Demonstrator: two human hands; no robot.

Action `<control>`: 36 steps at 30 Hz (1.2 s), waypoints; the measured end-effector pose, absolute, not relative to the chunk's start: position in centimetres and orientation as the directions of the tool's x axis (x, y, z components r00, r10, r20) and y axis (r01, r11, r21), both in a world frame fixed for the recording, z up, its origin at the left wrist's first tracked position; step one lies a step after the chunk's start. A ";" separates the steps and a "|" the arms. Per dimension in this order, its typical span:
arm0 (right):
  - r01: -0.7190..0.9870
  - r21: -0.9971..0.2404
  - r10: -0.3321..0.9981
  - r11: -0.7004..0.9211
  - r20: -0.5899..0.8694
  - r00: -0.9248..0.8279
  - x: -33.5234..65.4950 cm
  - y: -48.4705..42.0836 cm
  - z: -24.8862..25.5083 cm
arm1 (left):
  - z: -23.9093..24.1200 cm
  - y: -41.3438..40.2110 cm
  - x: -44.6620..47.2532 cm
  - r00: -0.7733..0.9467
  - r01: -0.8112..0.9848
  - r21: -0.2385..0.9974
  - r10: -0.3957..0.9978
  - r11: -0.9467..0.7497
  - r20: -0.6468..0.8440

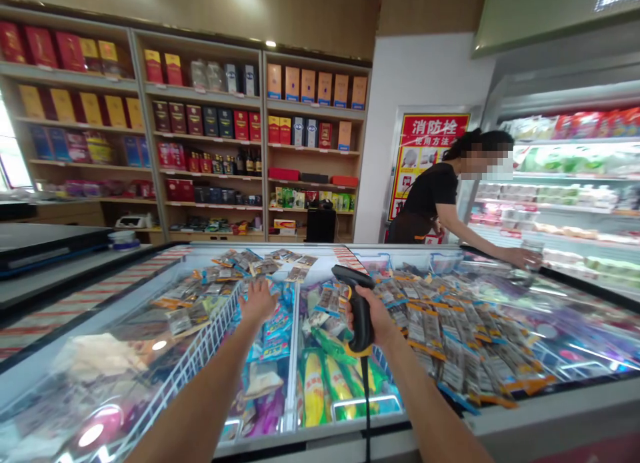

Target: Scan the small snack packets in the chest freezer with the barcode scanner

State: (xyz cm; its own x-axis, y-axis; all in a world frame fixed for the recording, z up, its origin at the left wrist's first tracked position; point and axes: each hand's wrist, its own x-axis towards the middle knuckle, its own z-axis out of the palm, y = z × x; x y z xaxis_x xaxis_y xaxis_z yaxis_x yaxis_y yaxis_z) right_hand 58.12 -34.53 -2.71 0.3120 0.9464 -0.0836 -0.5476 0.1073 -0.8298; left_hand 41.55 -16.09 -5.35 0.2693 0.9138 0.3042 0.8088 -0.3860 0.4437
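In the head view, my right hand (376, 316) is wrapped round the grip of a black barcode scanner (361, 326) with yellow trim. Its head points forward and left, and a black cable (367, 396) hangs from the handle. My left hand (259, 301) reaches out over the freezer with its fingers stretched. Small flat packets (245, 259) lie just beyond those fingertips; whether they touch I cannot tell. A large pile of grey packets with orange edges (450, 316) spreads over the glass to the right of the scanner.
Below the hands is a chest freezer (295, 356) with blue packs (277, 333), yellow-green packs (315, 386) and a white wire basket (200, 349). A person (425, 206) leans over its right end, a hand on a clear container. Shelves of boxes (210, 121) stand behind.
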 end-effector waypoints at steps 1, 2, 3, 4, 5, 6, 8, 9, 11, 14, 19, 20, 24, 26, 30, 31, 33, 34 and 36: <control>-0.542 -0.835 0.951 0.088 -0.091 0.295 57.5 -34.0 -2.5 | -5.4 -15.8 40.8 0.289 0.810 0.431 0.910 -0.398 0.298; -0.537 -0.840 0.953 0.073 -0.100 0.285 57.0 -33.5 -2.4 | -5.4 -15.6 40.3 0.313 0.808 0.419 0.904 -0.415 0.293; -0.531 -0.845 0.954 0.061 -0.107 0.280 56.4 -33.1 -2.3 | -5.5 -15.7 39.8 0.334 0.803 0.409 0.896 -0.433 0.293; -0.523 -0.851 0.954 0.049 -0.114 0.276 56.0 -32.8 -2.2 | -5.5 -15.8 39.4 0.349 0.800 0.400 0.889 -0.448 0.296; -0.515 -0.856 0.955 0.036 -0.123 0.271 55.6 -32.6 -2.3 | -5.5 -16.0 39.1 0.354 0.798 0.394 0.884 -0.455 0.304; -0.509 -0.860 0.955 0.022 -0.133 0.265 55.3 -32.5 -2.4 | -5.5 -16.2 38.9 0.348 0.803 0.385 0.883 -0.454 0.315; -0.505 -0.863 0.956 -0.015 -0.161 0.246 54.8 -32.4 -2.7 | -5.6 -16.3 38.4 0.262 0.805 0.441 0.905 -0.397 0.336; -0.506 -0.862 0.957 -0.034 -0.175 0.232 54.6 -32.4 -3.0 | -5.7 -16.3 38.2 0.202 0.792 0.497 0.921 -0.353 0.332; -0.513 -0.857 0.959 -0.044 -0.180 0.218 54.4 -32.5 -3.4 | -6.1 -15.9 38.0 0.110 0.734 0.622 0.952 -0.272 0.286; -0.516 -0.855 0.961 -0.054 -0.185 0.207 54.3 -32.6 -3.8 | -6.4 -15.3 38.3 0.113 0.622 0.749 0.972 -0.230 0.204; -0.518 -0.853 0.962 -0.063 -0.190 0.197 54.2 -32.8 -3.8 | -6.6 -16.0 39.6 0.144 0.314 0.921 0.971 -0.229 0.192; -0.520 -0.853 0.963 -0.053 -0.182 0.200 54.2 -32.9 -3.8 | -6.6 -16.3 39.9 0.140 0.253 0.940 0.970 -0.229 0.199; -0.526 -0.849 0.965 -0.050 -0.178 0.195 54.0 -33.3 -3.4 | -6.6 -17.1 40.8 0.139 0.082 0.969 0.965 -0.233 0.221; -0.526 -0.849 0.967 -0.051 -0.174 0.187 53.9 -33.4 -3.3 | -6.5 -17.2 41.1 0.160 0.028 0.970 0.959 -0.243 0.235; -0.533 -0.845 0.975 -0.034 -0.144 0.166 53.9 -33.6 -3.0 | -6.6 -17.3 41.4 0.203 -0.029 0.961 0.940 -0.273 0.274; -0.535 -0.844 0.978 -0.035 -0.140 0.157 53.9 -33.6 -3.0 | -6.6 -17.3 41.4 0.204 -0.033 0.960 0.938 -0.279 0.280; -0.535 -0.844 0.979 -0.034 -0.136 0.152 54.0 -33.6 -3.0 | -6.8 -17.2 41.4 0.198 -0.033 0.958 0.937 -0.286 0.287; -0.532 -0.846 0.979 -0.034 -0.135 0.153 54.0 -33.6 -3.0 | -6.9 -17.1 41.4 0.191 -0.029 0.957 0.938 -0.288 0.288; -0.521 -0.853 0.979 -0.028 -0.127 0.156 54.1 -33.6 -3.1 | -7.0 -17.0 41.4 0.178 -0.017 0.956 0.940 -0.292 0.290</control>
State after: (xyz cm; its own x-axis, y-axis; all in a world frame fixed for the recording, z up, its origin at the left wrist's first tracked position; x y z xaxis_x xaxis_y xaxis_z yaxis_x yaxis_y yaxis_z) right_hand 54.07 -33.62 -3.10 0.1562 0.9795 -0.1275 -0.5214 -0.0279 -0.8529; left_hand 41.43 -16.98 -7.03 0.1778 0.9404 0.2900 -0.0168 -0.2917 0.9564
